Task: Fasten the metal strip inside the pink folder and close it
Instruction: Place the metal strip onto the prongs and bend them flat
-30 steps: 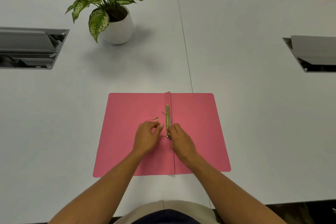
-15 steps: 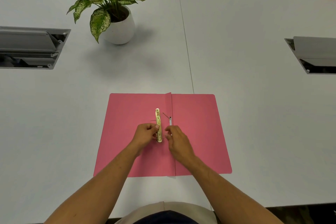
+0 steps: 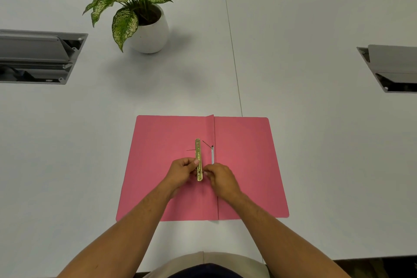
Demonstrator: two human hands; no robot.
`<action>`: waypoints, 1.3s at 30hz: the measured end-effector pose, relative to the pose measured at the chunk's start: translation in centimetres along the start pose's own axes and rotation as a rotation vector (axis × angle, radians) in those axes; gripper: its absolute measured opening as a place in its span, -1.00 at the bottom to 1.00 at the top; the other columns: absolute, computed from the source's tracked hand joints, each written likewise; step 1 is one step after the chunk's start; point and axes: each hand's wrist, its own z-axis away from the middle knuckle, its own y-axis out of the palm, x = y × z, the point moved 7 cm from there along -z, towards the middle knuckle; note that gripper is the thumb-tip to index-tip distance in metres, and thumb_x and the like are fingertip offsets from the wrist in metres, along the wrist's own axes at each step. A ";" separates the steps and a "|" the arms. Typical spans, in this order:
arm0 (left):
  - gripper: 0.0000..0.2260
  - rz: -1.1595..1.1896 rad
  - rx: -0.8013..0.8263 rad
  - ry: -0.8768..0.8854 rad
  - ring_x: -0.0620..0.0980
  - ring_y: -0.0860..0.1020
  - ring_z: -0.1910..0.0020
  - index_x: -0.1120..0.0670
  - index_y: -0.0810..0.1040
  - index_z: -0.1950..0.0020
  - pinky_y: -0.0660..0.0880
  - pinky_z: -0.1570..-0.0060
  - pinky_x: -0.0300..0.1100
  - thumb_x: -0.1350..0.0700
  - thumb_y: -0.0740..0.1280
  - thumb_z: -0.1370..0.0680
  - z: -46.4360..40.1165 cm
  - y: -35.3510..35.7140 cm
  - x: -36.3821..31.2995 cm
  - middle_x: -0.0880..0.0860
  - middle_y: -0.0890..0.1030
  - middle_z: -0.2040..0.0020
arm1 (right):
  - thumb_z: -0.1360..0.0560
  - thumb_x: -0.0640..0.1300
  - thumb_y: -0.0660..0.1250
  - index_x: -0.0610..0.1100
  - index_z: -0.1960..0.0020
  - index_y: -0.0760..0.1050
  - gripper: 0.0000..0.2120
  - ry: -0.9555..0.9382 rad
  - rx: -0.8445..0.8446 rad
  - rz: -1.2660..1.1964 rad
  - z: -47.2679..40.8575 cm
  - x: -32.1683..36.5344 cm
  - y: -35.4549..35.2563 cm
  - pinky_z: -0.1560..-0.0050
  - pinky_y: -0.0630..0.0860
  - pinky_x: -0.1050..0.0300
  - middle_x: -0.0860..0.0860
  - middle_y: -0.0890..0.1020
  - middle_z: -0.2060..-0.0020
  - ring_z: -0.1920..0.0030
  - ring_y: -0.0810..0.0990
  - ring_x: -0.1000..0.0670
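The pink folder [image 3: 243,165] lies open and flat on the white table, near its front edge. A gold metal strip [image 3: 198,156] with small holes is held lengthwise just left of the folder's spine. My left hand [image 3: 182,170] pinches the strip's lower half from the left. My right hand [image 3: 220,176] touches the strip's lower end from the right with its fingertips. A thin wire prong [image 3: 206,143] and a white slot [image 3: 212,156] show at the spine beside the strip.
A leafy plant in a white pot [image 3: 149,31] stands at the back, left of centre. Grey cable hatches [image 3: 33,58] [image 3: 392,70] are set into the table at far left and far right. A seam runs down the table's middle.
The gold strip has come off the spine and moved left onto the folder's left half. Both hands have shifted slightly with it and now meet at its lower end.
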 end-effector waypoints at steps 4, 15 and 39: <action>-0.84 0.017 -0.020 -0.016 -0.18 0.45 0.51 0.13 0.59 0.17 0.30 0.51 -0.38 0.16 0.30 -0.59 -0.1 0.2 0.2 0.07 0.52 0.36 | -0.54 -0.14 0.27 -0.04 0.00 0.63 -0.84 0.004 0.006 -0.013 -0.2 -0.1 -0.1 0.09 0.53 -0.02 -0.11 0.64 0.15 0.12 0.57 -0.12; -0.86 0.041 -0.013 -0.018 -0.05 0.38 0.43 0.14 0.59 0.15 0.29 0.51 -0.34 0.18 0.30 -0.59 -0.3 0.8 0.1 0.09 0.49 0.39 | -0.48 -0.27 0.30 -0.08 0.04 0.63 -0.82 0.014 -0.013 -0.139 -0.5 -0.7 0.0 0.10 0.52 0.11 -0.04 0.69 0.16 0.15 0.61 -0.02; -0.86 0.026 -0.014 -0.033 -0.04 0.41 0.45 0.16 0.59 0.13 0.34 0.52 -0.31 0.19 0.29 -0.59 -1.6 1.3 -0.1 0.10 0.50 0.39 | -0.52 -0.30 0.29 -0.15 -0.07 0.62 -0.80 0.180 -0.109 -0.333 -6.6 -1.2 -3.2 -0.02 0.50 0.20 -0.10 0.70 0.02 0.07 0.60 0.03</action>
